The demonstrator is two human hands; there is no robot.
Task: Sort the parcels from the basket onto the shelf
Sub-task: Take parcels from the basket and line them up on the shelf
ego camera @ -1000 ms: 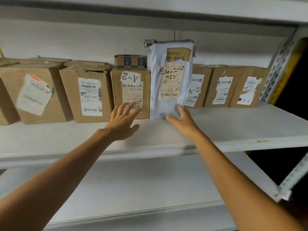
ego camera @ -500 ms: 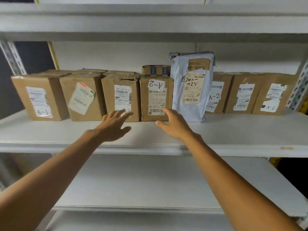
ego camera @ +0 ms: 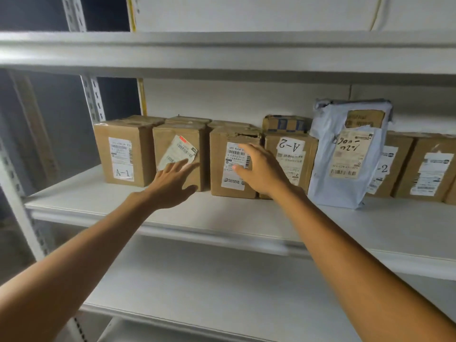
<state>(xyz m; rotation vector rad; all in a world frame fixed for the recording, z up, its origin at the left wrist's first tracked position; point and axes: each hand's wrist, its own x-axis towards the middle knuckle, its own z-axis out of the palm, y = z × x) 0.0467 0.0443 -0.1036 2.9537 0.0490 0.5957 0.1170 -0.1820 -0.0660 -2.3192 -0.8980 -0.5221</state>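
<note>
Overhead, white steel shelf (ego camera: 222, 218) boards carry taped cardboard boxes (ego camera: 232, 166).

Brown cardboard parcels (ego camera: 179, 137) stand upright in a row on the white shelf (ego camera: 222, 213), labels facing out: the A-1 box (ego camera: 123, 151) leftmost, the A-2 box (ego camera: 291, 159) just beside a taller grey plastic mailer (ego camera: 345, 169).

We log a white metal shelving rack (ego camera: 222, 53) on a perforated pale-grey upright (ego camera: 93, 97). Plain white back panel (ego camera: 222, 97) behind; a thin yellow strip (ego camera: 141, 99) down its left edge. Dark grey wall (ego camera: 59, 124) at left. Light dim, cool.
</note>
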